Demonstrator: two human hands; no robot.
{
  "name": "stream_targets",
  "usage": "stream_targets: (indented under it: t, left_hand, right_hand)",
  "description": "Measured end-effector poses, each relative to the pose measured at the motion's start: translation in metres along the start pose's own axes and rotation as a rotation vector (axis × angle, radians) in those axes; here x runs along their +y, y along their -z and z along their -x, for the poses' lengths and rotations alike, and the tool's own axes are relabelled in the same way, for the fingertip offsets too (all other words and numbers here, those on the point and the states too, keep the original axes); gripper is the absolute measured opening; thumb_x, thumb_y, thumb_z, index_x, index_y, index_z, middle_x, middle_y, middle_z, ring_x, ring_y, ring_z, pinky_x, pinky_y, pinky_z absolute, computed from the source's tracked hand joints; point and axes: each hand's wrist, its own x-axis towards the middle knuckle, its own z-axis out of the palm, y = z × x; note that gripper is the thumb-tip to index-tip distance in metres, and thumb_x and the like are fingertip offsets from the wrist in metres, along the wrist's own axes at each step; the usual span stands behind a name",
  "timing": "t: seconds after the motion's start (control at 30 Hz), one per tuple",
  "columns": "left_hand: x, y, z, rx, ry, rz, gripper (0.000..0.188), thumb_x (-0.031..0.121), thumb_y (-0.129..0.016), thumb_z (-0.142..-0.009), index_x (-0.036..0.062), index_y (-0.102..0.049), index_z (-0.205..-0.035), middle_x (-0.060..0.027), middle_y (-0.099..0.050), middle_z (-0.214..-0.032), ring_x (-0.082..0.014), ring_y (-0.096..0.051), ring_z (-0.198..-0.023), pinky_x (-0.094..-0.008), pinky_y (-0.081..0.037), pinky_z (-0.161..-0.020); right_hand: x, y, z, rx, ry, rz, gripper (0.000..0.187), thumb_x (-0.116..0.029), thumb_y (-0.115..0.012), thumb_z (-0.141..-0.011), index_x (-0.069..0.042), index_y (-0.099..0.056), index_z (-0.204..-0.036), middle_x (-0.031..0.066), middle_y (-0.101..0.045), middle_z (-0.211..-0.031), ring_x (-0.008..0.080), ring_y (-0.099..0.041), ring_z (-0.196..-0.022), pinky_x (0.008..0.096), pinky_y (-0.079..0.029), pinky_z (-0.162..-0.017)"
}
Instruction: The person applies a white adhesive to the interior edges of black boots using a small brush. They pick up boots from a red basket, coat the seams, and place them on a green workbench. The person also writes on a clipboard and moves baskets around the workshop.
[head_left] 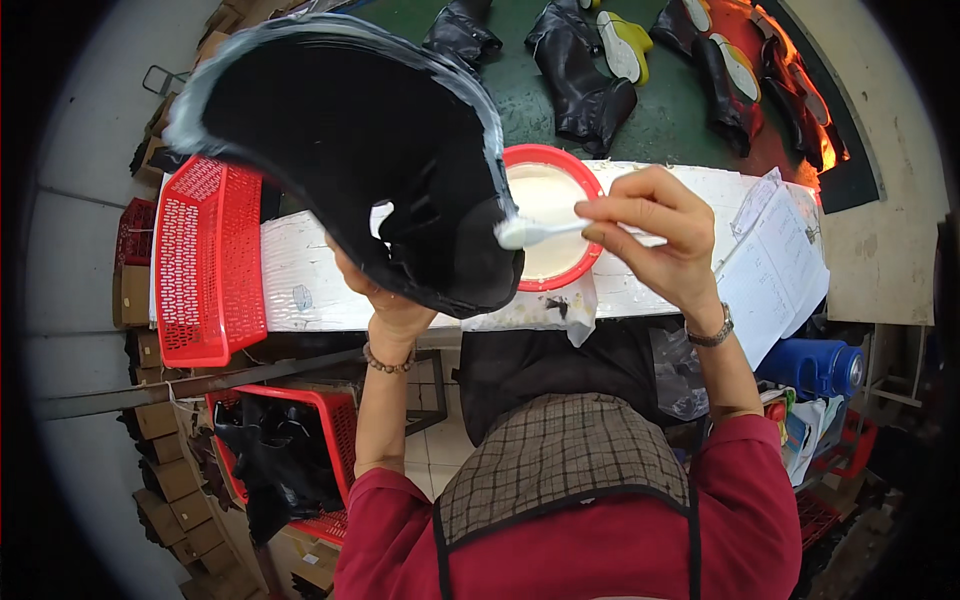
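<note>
A large black boot upper [330, 130] is held up on the left, its wide opening edged with a wet white coating. My left hand [385, 300] grips it from below, with the fingers partly hidden behind the black material. Between thumb and fingers, my right hand [660, 230] pinches a small white brush [545, 233] that looks like a toothbrush. Its head is at the right edge of the upper, in front of a red bowl [590, 180] of creamy white liquid, probably glue. I cannot tell whether the bristles touch the edge.
The bowl stands on a white board [310, 270]. A red basket [190, 260] is at its left end, written sheets [775, 270] at its right. Several black boots [575, 80] lie on a green conveyor belt [510, 110], near an orange glow. Below are another red basket [345, 430] and a blue bottle [815, 367].
</note>
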Motion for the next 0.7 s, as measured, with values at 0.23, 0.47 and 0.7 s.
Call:
stream_targets:
  t: [0.23, 0.47, 0.7]
  left_hand:
    - [0.005, -0.010, -0.038, 0.135, -0.118, -0.153, 0.101, 0.011, -0.089, -0.073, 0.0127, -0.029, -0.155, -0.0218, -0.039, -0.149, -0.0386, -0.046, -0.132, -0.0471, -0.041, -0.108]
    - [0.020, -0.021, -0.065, 0.177, -0.127, -0.214, 0.089, 0.005, -0.084, -0.078, 0.0186, -0.037, -0.152, -0.0235, -0.045, -0.145, -0.0389, -0.050, -0.127, -0.0471, -0.043, -0.104]
    - [0.029, 0.021, -0.036, -0.061, 0.446, 0.419, 0.097, -0.007, -0.083, -0.070, -0.0008, -0.034, -0.153, -0.0176, -0.051, -0.147, -0.0279, -0.052, -0.134, -0.0400, -0.042, -0.113]
  right_hand:
    - [-0.027, 0.001, 0.021, -0.028, -0.133, -0.018, 0.028, -0.002, -0.086, -0.074, -0.006, -0.081, -0.102, 0.0044, -0.067, -0.087, 0.0133, -0.063, -0.071, 0.0262, -0.049, -0.059]
    - [-0.046, -0.007, 0.022, 0.000, -0.252, -0.170, 0.020, -0.003, -0.083, -0.081, -0.004, -0.081, -0.101, 0.0044, -0.068, -0.084, 0.0094, -0.062, -0.067, 0.0242, -0.047, -0.056]
    - [0.046, -0.005, 0.039, -0.092, -0.301, 0.374, 0.009, -0.014, -0.079, -0.085, -0.010, -0.080, -0.093, 0.0015, -0.070, -0.086, 0.0147, -0.062, -0.061, 0.0297, -0.046, -0.054]
